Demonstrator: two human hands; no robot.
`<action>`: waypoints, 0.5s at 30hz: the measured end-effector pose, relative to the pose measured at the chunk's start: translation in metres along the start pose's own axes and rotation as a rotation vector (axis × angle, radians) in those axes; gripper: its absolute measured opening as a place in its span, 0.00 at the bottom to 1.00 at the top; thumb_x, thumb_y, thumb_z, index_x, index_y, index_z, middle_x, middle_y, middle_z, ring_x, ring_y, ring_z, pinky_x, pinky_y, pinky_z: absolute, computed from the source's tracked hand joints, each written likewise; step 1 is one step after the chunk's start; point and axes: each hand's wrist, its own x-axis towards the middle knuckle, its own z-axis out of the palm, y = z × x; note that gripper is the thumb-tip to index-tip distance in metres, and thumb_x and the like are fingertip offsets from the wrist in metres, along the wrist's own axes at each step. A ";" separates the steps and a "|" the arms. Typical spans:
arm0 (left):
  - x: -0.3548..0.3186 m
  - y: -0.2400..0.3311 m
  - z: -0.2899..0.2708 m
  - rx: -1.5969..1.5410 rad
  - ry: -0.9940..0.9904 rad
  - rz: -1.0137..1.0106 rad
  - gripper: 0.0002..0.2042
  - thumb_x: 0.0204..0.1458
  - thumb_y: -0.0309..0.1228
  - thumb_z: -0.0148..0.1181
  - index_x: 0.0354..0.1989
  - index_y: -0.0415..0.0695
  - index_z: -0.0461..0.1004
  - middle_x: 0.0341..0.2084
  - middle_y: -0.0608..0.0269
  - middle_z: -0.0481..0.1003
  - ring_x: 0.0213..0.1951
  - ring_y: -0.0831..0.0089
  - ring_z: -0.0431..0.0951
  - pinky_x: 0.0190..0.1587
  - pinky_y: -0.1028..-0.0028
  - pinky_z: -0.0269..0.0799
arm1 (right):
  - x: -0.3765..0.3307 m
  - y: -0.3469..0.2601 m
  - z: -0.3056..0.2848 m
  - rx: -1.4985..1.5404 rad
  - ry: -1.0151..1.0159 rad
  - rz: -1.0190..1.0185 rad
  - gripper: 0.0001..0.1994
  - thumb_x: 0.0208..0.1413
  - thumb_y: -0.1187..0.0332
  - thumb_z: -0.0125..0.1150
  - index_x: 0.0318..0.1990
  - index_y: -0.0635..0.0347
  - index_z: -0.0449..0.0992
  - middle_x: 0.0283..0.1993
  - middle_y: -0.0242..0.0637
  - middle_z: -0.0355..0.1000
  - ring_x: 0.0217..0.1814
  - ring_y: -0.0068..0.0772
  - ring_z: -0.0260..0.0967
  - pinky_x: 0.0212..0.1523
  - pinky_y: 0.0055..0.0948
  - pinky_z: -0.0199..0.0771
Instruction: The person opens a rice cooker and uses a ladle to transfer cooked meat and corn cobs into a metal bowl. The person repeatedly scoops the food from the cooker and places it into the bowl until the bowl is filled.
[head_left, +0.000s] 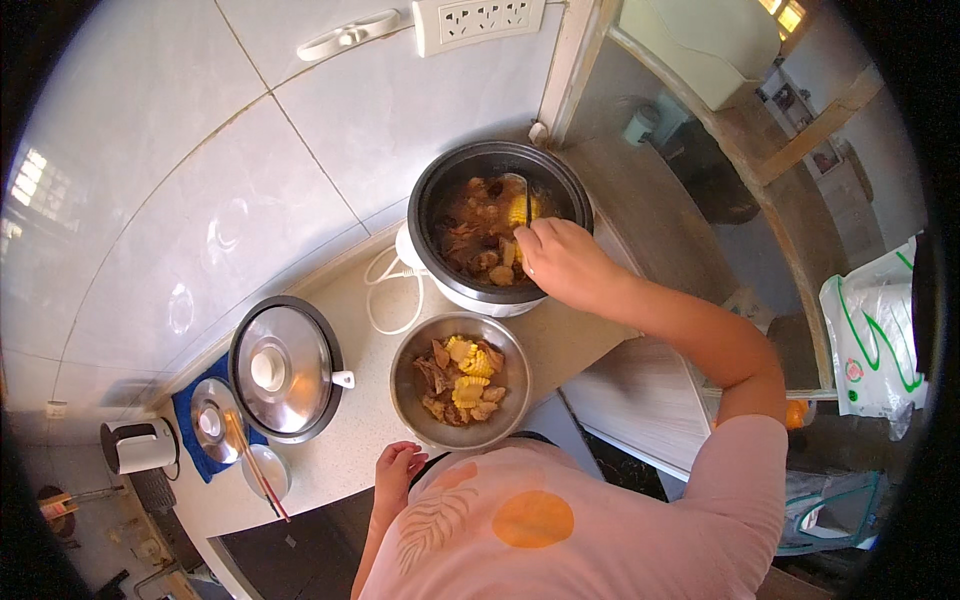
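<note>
A black inner pot (427,225) sits in a white electric cooker (470,298), filled with brown stew, meat chunks and corn pieces. Over its right side, my right hand (560,258) is closed round the handle of a metal ladle (528,197), whose lower end is in the stew. Just in front of the cooker stands a steel bowl (403,405) with meat and yellow corn pieces (470,392) in it. My left hand (398,466) hangs low by the counter's front edge, left of that bowl; its fingers are curled together and I see nothing in them.
A steel lid (300,345) with a white knob lies on the counter (365,440) at the left. Beyond it are a smaller lid (207,410), chopsticks (262,470) across a white dish (275,465), and a white kettle (140,445). A white cord (385,325) loops beside the cooker.
</note>
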 end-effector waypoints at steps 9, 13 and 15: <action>0.000 0.000 0.007 -0.012 0.017 -0.025 0.05 0.50 0.25 0.46 0.35 0.40 0.66 0.31 0.61 0.70 0.32 0.73 0.73 0.36 0.78 0.69 | 0.034 0.023 -0.001 0.729 0.000 0.598 0.09 0.52 0.71 0.45 0.36 0.65 0.69 0.27 0.46 0.69 0.25 0.30 0.68 0.29 0.27 0.68; 0.002 0.002 0.012 -0.007 -0.003 -0.024 0.05 0.50 0.25 0.46 0.34 0.40 0.66 0.31 0.61 0.70 0.32 0.72 0.73 0.36 0.77 0.69 | 0.031 0.056 0.024 1.300 0.002 0.880 0.12 0.51 0.70 0.42 0.37 0.69 0.69 0.25 0.47 0.70 0.25 0.33 0.70 0.27 0.26 0.69; 0.007 -0.001 0.009 -0.014 -0.008 0.002 0.05 0.50 0.25 0.46 0.34 0.40 0.65 0.31 0.60 0.71 0.32 0.70 0.73 0.34 0.76 0.71 | 0.026 0.059 0.019 1.387 0.022 0.944 0.13 0.52 0.69 0.40 0.38 0.68 0.69 0.26 0.44 0.70 0.23 0.23 0.68 0.24 0.19 0.67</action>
